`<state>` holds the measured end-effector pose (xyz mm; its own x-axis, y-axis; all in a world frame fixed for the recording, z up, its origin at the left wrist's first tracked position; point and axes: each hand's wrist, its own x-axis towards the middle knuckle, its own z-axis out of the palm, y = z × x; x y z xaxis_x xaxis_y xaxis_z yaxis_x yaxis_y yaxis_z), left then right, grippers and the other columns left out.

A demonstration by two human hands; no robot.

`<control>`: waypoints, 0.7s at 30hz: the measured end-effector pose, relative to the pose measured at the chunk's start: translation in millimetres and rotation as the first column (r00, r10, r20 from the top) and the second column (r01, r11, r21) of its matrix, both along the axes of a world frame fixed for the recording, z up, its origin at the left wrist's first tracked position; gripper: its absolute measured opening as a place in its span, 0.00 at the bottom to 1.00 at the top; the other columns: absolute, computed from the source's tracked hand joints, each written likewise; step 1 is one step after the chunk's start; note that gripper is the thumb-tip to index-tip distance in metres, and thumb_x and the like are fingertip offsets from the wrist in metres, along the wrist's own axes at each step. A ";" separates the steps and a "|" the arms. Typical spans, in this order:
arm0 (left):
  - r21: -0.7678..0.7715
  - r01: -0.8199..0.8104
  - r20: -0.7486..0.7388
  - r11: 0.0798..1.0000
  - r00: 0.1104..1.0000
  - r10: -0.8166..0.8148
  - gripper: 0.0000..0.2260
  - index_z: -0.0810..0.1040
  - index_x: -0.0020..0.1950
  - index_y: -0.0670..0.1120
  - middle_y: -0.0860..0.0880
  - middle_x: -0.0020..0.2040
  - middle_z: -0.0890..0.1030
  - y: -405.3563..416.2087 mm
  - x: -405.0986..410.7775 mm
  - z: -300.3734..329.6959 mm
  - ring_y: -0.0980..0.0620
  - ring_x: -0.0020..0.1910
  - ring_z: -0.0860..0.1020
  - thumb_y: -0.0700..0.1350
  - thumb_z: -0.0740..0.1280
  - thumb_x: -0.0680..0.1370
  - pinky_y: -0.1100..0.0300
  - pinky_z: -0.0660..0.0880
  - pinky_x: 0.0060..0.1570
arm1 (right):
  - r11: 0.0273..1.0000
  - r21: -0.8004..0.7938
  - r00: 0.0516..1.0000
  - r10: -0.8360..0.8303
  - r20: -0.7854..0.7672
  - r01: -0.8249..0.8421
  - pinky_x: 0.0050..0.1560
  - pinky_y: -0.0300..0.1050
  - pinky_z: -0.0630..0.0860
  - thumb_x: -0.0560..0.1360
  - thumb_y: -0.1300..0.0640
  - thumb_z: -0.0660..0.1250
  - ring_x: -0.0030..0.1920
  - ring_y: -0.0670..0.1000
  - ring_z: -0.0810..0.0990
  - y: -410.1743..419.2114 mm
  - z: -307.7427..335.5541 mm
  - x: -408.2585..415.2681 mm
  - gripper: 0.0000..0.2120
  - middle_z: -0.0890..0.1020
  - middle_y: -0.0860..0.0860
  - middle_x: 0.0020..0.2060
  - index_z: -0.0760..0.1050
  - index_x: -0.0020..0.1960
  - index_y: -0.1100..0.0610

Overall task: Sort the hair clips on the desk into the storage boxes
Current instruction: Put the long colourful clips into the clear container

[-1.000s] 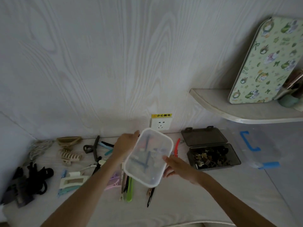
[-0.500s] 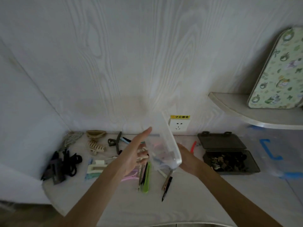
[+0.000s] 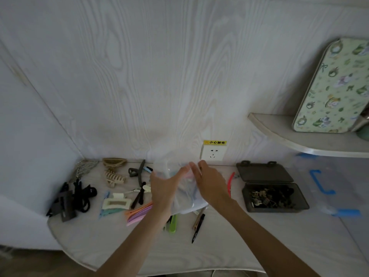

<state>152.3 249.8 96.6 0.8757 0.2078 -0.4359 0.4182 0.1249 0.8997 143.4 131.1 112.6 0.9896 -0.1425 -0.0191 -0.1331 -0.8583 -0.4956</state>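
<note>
A clear plastic storage box [image 3: 186,200] with a few coloured clips inside is held above the desk's middle, blurred by motion. My left hand [image 3: 164,188] grips its left side and my right hand [image 3: 209,182] grips its right side. Loose hair clips lie on the desk: beige claw clips [image 3: 114,176], a cream rectangular clip [image 3: 115,202], pink and orange flat clips [image 3: 138,213], a green clip [image 3: 172,223], a black clip [image 3: 197,227] and a red clip [image 3: 230,183]. An open dark grey box [image 3: 275,196] at the right holds several small dark clips.
Black hair ties and clips [image 3: 73,196] are heaped at the desk's left end. A wall socket [image 3: 213,152] sits behind the box. A curved shelf [image 3: 289,136] at the right carries a patterned green board [image 3: 331,86]. Blue-handled clear lids [image 3: 323,182] lie far right.
The clear box has swung from tilted on edge to lower and flatter over the desk. My left hand, open beside it before, now holds its left side. The camera view shifted.
</note>
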 end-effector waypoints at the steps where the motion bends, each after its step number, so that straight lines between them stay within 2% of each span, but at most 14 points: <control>1: 0.033 -0.007 0.009 0.999 1.000 0.007 0.52 0.68 0.64 0.47 0.50 0.57 0.78 -1.7 -1.7 -0.2 0.50 0.54 0.78 0.65 0.79 0.44 0.48 0.76 0.57 | 0.989 -0.145 1.000 0.027 0.007 -0.026 0.46 0.49 0.76 0.80 0.44 0.46 0.42 0.56 0.81 -0.7 -1.9 -0.3 0.20 0.80 0.53 0.39 0.68 0.52 0.58; 3: 0.135 -0.016 0.019 0.991 1.000 0.014 0.53 0.67 0.66 0.48 0.51 0.58 0.77 -3.9 -5.3 1.4 0.49 0.56 0.78 0.65 0.78 0.46 0.47 0.75 0.58 | 0.923 -0.374 0.996 0.082 -0.030 -0.087 0.48 0.51 0.76 0.82 0.49 0.45 0.46 0.58 0.82 -1.5 -5.2 -0.1 0.18 0.81 0.56 0.45 0.67 0.57 0.59; 5: 0.232 -0.003 0.013 0.973 1.000 0.000 0.51 0.64 0.68 0.47 0.51 0.60 0.74 -6.4 -8.4 4.7 0.49 0.58 0.75 0.63 0.78 0.51 0.47 0.73 0.60 | 0.881 -0.450 0.989 0.127 -0.072 -0.145 0.46 0.48 0.76 0.82 0.55 0.45 0.47 0.57 0.82 -2.2 -9.9 0.1 0.15 0.80 0.55 0.48 0.66 0.60 0.59; 6: 0.260 -0.002 0.016 0.966 1.000 -0.002 0.51 0.63 0.69 0.46 0.50 0.61 0.74 -7.2 -9.2 6.4 0.48 0.59 0.75 0.63 0.78 0.52 0.47 0.73 0.61 | 0.886 -0.437 0.988 0.140 -0.068 -0.156 0.44 0.47 0.76 0.82 0.56 0.45 0.47 0.56 0.82 -3.5 -12.4 0.5 0.15 0.79 0.56 0.47 0.66 0.61 0.59; 9: 0.327 0.009 0.024 0.945 1.000 -0.017 0.50 0.62 0.69 0.46 0.48 0.62 0.73 -6.6 -9.9 7.3 0.47 0.60 0.74 0.62 0.78 0.54 0.47 0.72 0.62 | 0.916 -0.366 0.987 0.146 -0.069 -0.162 0.45 0.46 0.74 0.82 0.57 0.45 0.47 0.55 0.81 -5.2 -16.7 -1.2 0.15 0.72 0.54 0.41 0.66 0.62 0.59; 10: 0.337 0.021 0.011 0.941 1.000 -0.026 0.49 0.62 0.69 0.46 0.49 0.61 0.74 -4.7 -9.7 5.8 0.47 0.60 0.74 0.61 0.79 0.54 0.48 0.72 0.62 | 0.925 -0.345 0.987 0.148 -0.067 -0.162 0.46 0.46 0.74 0.82 0.58 0.46 0.47 0.55 0.81 -6.0 -17.1 -2.5 0.14 0.73 0.55 0.41 0.66 0.61 0.59; 13: 0.220 0.038 -0.035 0.975 0.999 -0.031 0.48 0.68 0.65 0.48 0.52 0.57 0.77 1.9 -7.3 -1.2 0.49 0.55 0.77 0.63 0.78 0.50 0.49 0.75 0.58 | 0.957 -0.234 0.985 0.169 -0.035 -0.172 0.49 0.45 0.77 0.81 0.61 0.51 0.46 0.54 0.81 -11.0 -16.4 -5.2 0.12 0.80 0.56 0.50 0.68 0.60 0.59; 15: 0.161 0.080 -0.034 0.984 0.997 -0.075 0.43 0.70 0.64 0.47 0.51 0.56 0.78 8.0 -6.4 -1.2 0.51 0.53 0.77 0.60 0.79 0.54 0.55 0.76 0.52 | 0.969 -0.148 0.980 0.199 0.001 -0.196 0.49 0.47 0.78 0.81 0.55 0.52 0.45 0.54 0.81 -12.1 -12.6 -9.7 0.14 0.81 0.56 0.50 0.70 0.59 0.60; 17: 0.145 0.194 -0.020 0.970 0.981 -0.193 0.40 0.68 0.67 0.46 0.52 0.59 0.76 19.8 -4.8 4.8 0.53 0.54 0.75 0.57 0.78 0.60 0.61 0.72 0.49 | 0.978 0.061 0.979 0.193 0.072 -0.198 0.43 0.46 0.78 0.77 0.38 0.46 0.38 0.53 0.80 -13.6 -6.7 -15.9 0.30 0.80 0.54 0.40 0.73 0.53 0.61; 18: 0.101 0.287 -0.030 0.953 0.958 -0.285 0.42 0.68 0.68 0.47 0.53 0.61 0.75 29.7 -4.5 8.8 0.54 0.56 0.75 0.59 0.78 0.59 0.59 0.71 0.52 | 0.968 0.173 0.979 0.165 0.116 -0.183 0.39 0.44 0.76 0.76 0.34 0.43 0.33 0.50 0.79 -15.4 -3.6 -18.2 0.32 0.79 0.51 0.34 0.73 0.47 0.59; 20: -0.040 0.528 0.005 0.848 0.849 -0.528 0.43 0.70 0.66 0.51 0.53 0.60 0.79 54.8 -2.3 13.2 0.54 0.57 0.78 0.62 0.77 0.54 0.55 0.73 0.58 | 0.960 0.232 0.975 0.115 0.190 -0.158 0.34 0.40 0.71 0.79 0.41 0.44 0.29 0.46 0.75 -26.9 -0.7 -16.6 0.23 0.75 0.47 0.28 0.70 0.39 0.53; 21: -0.059 0.623 0.024 0.780 0.782 -0.622 0.42 0.69 0.66 0.54 0.55 0.60 0.79 66.2 -2.2 16.0 0.56 0.58 0.78 0.61 0.78 0.55 0.53 0.72 0.61 | 0.968 0.182 0.962 0.128 0.240 -0.174 0.33 0.39 0.70 0.80 0.43 0.45 0.28 0.47 0.75 -36.1 0.3 -13.9 0.21 0.74 0.47 0.27 0.68 0.37 0.52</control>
<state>150.1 316.1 112.6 0.8068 -0.4096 -0.4259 0.4209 -0.1075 0.9007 129.4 94.9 112.9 0.9811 -0.0074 0.1931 0.1245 -0.7400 -0.6610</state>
